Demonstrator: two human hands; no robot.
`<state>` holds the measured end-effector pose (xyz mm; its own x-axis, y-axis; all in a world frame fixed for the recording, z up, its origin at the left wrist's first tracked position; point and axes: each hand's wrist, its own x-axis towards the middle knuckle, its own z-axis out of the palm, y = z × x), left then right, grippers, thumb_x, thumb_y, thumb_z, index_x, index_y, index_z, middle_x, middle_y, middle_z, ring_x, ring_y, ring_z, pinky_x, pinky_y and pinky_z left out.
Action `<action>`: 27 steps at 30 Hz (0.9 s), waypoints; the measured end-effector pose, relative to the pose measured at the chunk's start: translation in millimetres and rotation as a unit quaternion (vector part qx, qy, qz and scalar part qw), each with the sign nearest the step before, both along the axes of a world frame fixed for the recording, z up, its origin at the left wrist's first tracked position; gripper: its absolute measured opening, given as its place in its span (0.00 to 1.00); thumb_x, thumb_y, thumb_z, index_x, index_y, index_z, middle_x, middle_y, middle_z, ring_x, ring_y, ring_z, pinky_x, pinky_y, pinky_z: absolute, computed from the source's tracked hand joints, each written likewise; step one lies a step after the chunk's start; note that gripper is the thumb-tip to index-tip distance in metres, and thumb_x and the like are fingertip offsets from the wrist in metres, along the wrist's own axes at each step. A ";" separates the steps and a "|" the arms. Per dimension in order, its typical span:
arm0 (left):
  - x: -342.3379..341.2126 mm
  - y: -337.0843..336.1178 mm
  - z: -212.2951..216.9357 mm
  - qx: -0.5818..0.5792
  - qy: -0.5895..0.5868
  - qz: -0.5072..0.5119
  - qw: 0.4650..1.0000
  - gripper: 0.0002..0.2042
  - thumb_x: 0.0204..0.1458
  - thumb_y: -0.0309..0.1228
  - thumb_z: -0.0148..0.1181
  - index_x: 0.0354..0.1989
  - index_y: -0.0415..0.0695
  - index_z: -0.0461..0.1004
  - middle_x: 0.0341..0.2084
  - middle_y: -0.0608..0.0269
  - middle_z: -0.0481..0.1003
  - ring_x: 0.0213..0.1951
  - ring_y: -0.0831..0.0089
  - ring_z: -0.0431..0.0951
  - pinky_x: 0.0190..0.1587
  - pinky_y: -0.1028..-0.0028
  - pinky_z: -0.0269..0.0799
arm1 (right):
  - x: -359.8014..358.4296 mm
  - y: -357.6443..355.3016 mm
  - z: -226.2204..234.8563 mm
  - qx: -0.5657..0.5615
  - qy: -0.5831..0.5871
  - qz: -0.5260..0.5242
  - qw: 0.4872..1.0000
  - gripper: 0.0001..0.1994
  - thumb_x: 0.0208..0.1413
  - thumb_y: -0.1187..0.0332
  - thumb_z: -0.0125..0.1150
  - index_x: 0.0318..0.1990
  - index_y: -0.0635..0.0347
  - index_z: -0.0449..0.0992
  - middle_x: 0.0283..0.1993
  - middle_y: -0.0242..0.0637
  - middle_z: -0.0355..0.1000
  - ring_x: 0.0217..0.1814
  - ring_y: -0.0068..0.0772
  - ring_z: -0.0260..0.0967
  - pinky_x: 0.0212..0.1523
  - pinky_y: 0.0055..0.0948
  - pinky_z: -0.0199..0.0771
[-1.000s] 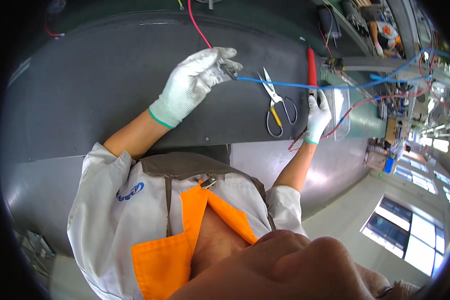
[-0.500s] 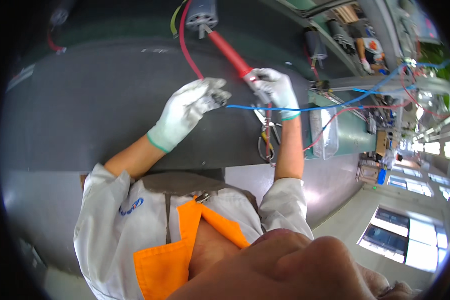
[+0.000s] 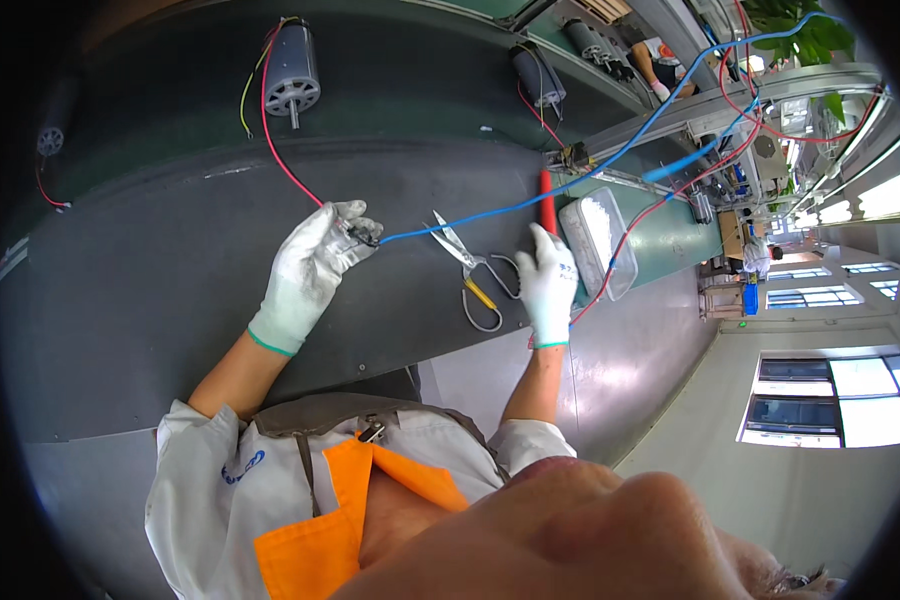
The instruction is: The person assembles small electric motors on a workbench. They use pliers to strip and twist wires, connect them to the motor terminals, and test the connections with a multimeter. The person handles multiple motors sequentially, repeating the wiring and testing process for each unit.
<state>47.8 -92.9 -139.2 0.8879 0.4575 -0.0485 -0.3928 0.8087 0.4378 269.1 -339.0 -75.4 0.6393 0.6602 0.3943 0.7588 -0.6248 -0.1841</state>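
My left hand (image 3: 315, 262), in a white work glove, is closed in a pinch over the bench. Between its fingertips meet the end of a blue wire (image 3: 490, 212) and a red lead (image 3: 281, 160) from a grey cylindrical motor (image 3: 294, 75); the small dark piece at the joint is unclear. My right hand (image 3: 549, 285), also gloved, is closed around the lower part of a red rod-shaped probe (image 3: 547, 200), whose grip it hides. Scissors (image 3: 462, 255) with a yellow-wrapped handle lie open between my hands.
A clear plastic tray (image 3: 600, 245) sits right of the probe. Other motors (image 3: 537, 78) rest along the far side. Red and blue wires hang from a metal frame (image 3: 750, 100) at the right. A co-worker's arm (image 3: 650, 70) shows beyond it.
My right hand has brought the red probe away from the motor's shaft, down and right beside the tray. My left hand keeps its pinch on the wires. The scissors are now uncovered.
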 end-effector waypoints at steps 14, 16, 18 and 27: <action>-108.6 137.7 17.5 0.683 0.512 0.364 0.372 0.21 0.59 0.35 0.63 0.58 0.37 0.75 0.57 0.48 0.75 0.50 0.58 0.78 0.57 0.64 0.73 | -43.8 52.8 45.8 0.158 0.445 0.021 0.881 0.15 0.64 0.70 0.59 0.53 0.71 0.80 0.36 0.42 0.82 0.36 0.27 0.80 0.40 0.26 0.80; -98.0 141.6 31.4 0.698 0.483 0.445 0.285 0.24 0.57 0.35 0.65 0.61 0.40 0.74 0.61 0.48 0.72 0.61 0.48 0.73 0.63 0.57 0.69 | -20.5 50.0 24.3 0.105 0.547 0.019 0.830 0.15 0.63 0.69 0.63 0.52 0.68 0.81 0.33 0.40 0.81 0.33 0.23 0.78 0.37 0.24 0.78; -58.3 134.8 52.3 0.762 0.425 0.396 0.285 0.24 0.56 0.36 0.65 0.60 0.40 0.75 0.62 0.51 0.72 0.62 0.49 0.72 0.64 0.58 0.68 | -11.1 70.0 20.1 0.067 0.433 0.151 0.886 0.16 0.61 0.67 0.65 0.53 0.66 0.81 0.38 0.45 0.81 0.37 0.27 0.79 0.40 0.29 0.79; 66.6 192.9 46.9 0.831 0.445 0.212 0.260 0.32 0.49 0.41 0.66 0.65 0.48 0.69 0.64 0.50 0.66 0.67 0.43 0.62 0.61 0.50 0.67 | 189.2 202.2 32.7 -0.140 -0.107 -0.120 0.977 0.44 0.53 0.52 0.72 0.74 0.54 0.57 0.56 0.56 0.77 0.54 0.52 0.78 0.53 0.50 0.77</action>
<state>114.4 100.0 -92.3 0.7164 0.5511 0.4279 0.5620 -0.8192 0.1141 458.3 -136.8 -42.7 0.7114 0.6033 0.3604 0.5874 -0.7920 0.1664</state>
